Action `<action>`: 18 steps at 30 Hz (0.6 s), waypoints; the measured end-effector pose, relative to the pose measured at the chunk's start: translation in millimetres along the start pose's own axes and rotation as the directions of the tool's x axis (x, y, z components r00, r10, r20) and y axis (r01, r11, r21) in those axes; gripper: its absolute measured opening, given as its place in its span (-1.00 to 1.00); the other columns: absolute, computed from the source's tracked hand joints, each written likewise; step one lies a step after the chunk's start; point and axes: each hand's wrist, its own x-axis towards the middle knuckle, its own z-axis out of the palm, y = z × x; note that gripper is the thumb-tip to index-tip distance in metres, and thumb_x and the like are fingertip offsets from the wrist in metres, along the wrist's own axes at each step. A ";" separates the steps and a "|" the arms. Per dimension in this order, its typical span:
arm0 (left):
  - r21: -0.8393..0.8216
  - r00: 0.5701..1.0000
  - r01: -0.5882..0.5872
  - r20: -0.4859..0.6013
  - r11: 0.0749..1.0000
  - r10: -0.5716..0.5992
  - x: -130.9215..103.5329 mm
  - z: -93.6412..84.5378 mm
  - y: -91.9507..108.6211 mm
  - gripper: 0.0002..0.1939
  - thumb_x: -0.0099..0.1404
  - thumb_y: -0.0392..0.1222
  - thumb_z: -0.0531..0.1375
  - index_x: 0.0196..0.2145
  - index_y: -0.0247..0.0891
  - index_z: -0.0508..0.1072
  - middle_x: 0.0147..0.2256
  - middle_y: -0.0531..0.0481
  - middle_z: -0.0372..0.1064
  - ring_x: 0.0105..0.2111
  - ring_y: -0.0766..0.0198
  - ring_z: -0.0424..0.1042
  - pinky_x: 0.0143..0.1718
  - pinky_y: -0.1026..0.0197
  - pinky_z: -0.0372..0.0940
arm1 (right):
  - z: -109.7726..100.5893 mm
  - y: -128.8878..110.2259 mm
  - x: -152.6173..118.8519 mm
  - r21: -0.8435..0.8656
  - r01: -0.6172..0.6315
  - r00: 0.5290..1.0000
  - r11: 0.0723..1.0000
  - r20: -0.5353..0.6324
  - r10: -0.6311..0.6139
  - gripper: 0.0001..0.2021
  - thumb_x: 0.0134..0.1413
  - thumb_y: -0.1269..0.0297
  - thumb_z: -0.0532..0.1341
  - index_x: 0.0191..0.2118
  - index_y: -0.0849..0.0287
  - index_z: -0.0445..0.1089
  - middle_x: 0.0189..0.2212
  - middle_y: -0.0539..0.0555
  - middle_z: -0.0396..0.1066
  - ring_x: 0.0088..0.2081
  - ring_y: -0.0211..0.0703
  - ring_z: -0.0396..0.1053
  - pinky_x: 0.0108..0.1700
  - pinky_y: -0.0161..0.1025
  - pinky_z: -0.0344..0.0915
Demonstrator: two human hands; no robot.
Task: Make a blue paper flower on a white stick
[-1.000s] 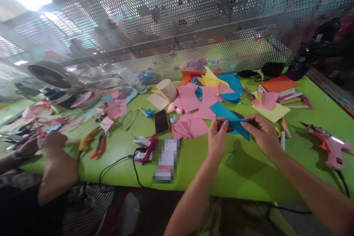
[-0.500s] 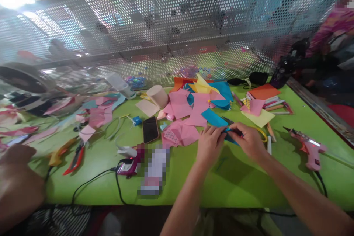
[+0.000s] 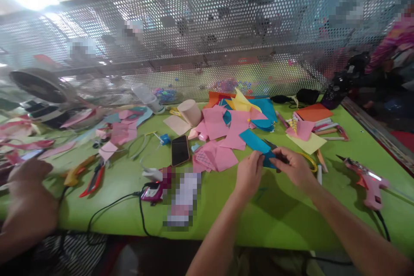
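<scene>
Both hands are together over the middle right of the green table. My left hand (image 3: 250, 172) pinches the left edge of a small blue sheet (image 3: 269, 161), which looks like felt or paper. The right edge of that sheet is between the thumb and fingers of my right hand (image 3: 293, 166). Just beyond the fingers shows the dark pointed blade of what looks like scissors (image 3: 270, 143); whether my right hand also holds it, I cannot tell. Another blue strip (image 3: 254, 140) lies right behind, partly overlapped in view. Pink pieces (image 3: 223, 155) lie to the left of my hands.
A pink glue gun (image 3: 365, 179) with a cord rests at right. A phone (image 3: 180, 151), red-handled pliers (image 3: 93, 181), a yellow-handled tool (image 3: 77, 172) and a paper roll (image 3: 190, 112) lie leftward. Another person's hand (image 3: 29, 189) is at far left. A perforated metal screen (image 3: 194, 43) stands behind.
The blue sheet between my fingers now shows more of its face; before, it was pressed narrow in the pinch. My hands have drawn slightly apart. The whole view has shifted a little.
</scene>
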 end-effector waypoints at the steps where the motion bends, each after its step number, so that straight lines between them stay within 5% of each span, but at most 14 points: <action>1: -0.017 1.000 0.009 -0.006 1.000 -0.009 0.4 -0.1 -0.5 -0.75 0.55 -0.10 0.07 -0.34 -0.14 0.29 -0.46 0.05 0.25 -0.42 0.20 0.24 -0.32 0.20 0.02 | 0.2 0.9 0.9 0.032 -0.027 1.000 0.999 0.006 0.026 -0.73 0.20 -0.03 0.39 -0.24 0.07 0.54 -0.45 -0.03 0.43 -0.41 -0.15 0.36 -0.37 -0.21 0.36; 12: -0.315 0.991 0.128 0.072 0.940 -0.111 3.8 -2.8 -10.4 -0.64 0.58 0.09 0.09 -0.32 -0.16 0.31 -0.46 0.12 0.21 -0.44 0.29 0.20 -0.35 0.22 0.07 | -1.0 2.8 5.7 0.134 -0.132 0.987 0.982 -0.078 0.143 -0.57 -0.04 -0.17 0.51 -0.34 0.10 0.51 -0.54 -0.05 0.40 -0.50 -0.20 0.32 -0.46 -0.24 0.33; 18: -0.457 0.981 0.189 0.126 0.869 -0.147 10.2 -10.4 -15.7 -0.62 0.50 0.18 0.18 -0.29 -0.19 0.39 -0.44 0.07 0.38 -0.43 0.30 0.30 -0.34 0.25 0.16 | -4.7 1.9 7.4 0.180 -0.164 0.976 0.970 -0.117 0.186 -0.54 -0.08 -0.19 0.54 -0.33 0.10 0.53 -0.48 -0.01 0.49 -0.49 -0.18 0.38 -0.43 -0.21 0.38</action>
